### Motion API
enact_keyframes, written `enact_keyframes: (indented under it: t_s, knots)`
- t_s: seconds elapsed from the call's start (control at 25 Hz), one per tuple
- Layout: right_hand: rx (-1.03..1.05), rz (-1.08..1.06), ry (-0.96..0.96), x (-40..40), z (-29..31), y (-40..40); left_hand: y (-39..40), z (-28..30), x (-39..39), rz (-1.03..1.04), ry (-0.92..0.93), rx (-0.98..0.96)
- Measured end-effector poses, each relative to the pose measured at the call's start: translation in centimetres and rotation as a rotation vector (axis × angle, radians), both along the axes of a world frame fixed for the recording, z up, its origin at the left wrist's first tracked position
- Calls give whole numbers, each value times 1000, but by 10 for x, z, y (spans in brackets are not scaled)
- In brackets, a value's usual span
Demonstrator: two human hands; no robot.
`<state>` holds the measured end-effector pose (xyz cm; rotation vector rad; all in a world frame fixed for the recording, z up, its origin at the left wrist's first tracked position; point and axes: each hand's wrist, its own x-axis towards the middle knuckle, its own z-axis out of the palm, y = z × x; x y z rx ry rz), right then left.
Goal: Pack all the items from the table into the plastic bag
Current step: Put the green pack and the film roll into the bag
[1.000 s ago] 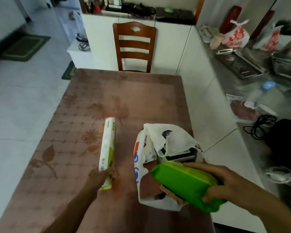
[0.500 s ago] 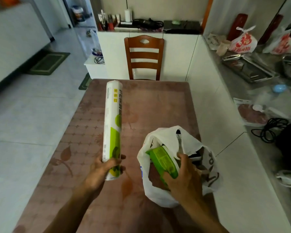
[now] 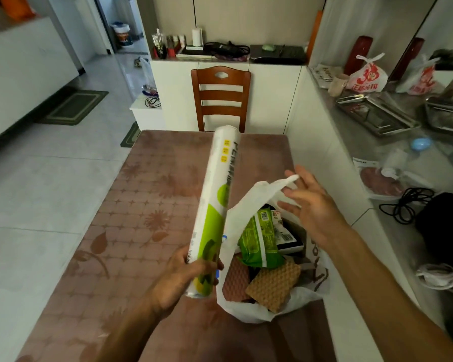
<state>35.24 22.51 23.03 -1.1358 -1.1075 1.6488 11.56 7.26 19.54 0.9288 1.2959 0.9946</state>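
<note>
My left hand (image 3: pixel 179 276) grips the near end of a long white and green roll (image 3: pixel 216 199), lifted off the table and tilted toward the bag. The white plastic bag (image 3: pixel 249 205) stands open at the table's right edge. Inside it lie a green packet (image 3: pixel 258 239), a tan waffle-textured pad (image 3: pixel 272 283), a reddish pad and a dark box. My right hand (image 3: pixel 310 207) hovers over the bag's far side, fingers spread, fingertips touching the raised bag handle (image 3: pixel 285 181).
The brown flower-patterned table (image 3: pixel 141 218) has a wooden chair (image 3: pixel 221 97) at its far end. A white counter wall runs along the right side, with metal trays, bags and cables on the grey counter (image 3: pixel 377 142) beyond. Tiled floor lies to the left.
The green packet went into the bag and my right hand let go of it, rising to the bag handle. My left hand lifted the roll from the table and swung it toward the bag.
</note>
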Motion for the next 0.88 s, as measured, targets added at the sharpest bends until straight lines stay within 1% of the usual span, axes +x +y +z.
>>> enact_keyframes:
  t_s: [0.08, 0.12, 0.2, 0.28, 0.32, 0.4, 0.52, 0.56, 0.64, 0.72, 0.8, 0.88]
  knots:
    - [27, 98, -111, 1, 12, 14, -7, 4, 0, -118, -53, -73]
    - [32, 112, -155, 1, 11, 19, -12, 5, -3, -186, -79, -132]
    - [14, 119, -153, 2, 8, 24, -17, 5, -12, -326, -101, -245]
    - [14, 139, -153, 4, 9, 28, -19, 2, -13, -409, -82, -313]
    - [43, 145, -193, 6, 9, 29, -18, 0, -8, -405, -66, -340]
    - [102, 146, -241, 7, 11, 28, -16, -3, 10, -284, -17, -371]
    - [159, 164, -260, 3, 6, 15, -7, -16, 40, 56, 95, -346]
    - [180, 179, -260, 1, 5, 10, -3, -20, 47, 137, 117, -342]
    - [223, 188, -260, -4, 2, 2, 11, -23, 61, 159, 161, -319]
    - [239, 203, -308, -8, -2, -1, 26, -27, 77, 154, 247, -289]
    - [234, 246, -409, -10, -12, -3, 40, -30, 94, 123, 416, -256]
    - [267, 312, -557, -8, -22, -7, 44, -39, 103, 16, 641, -220]
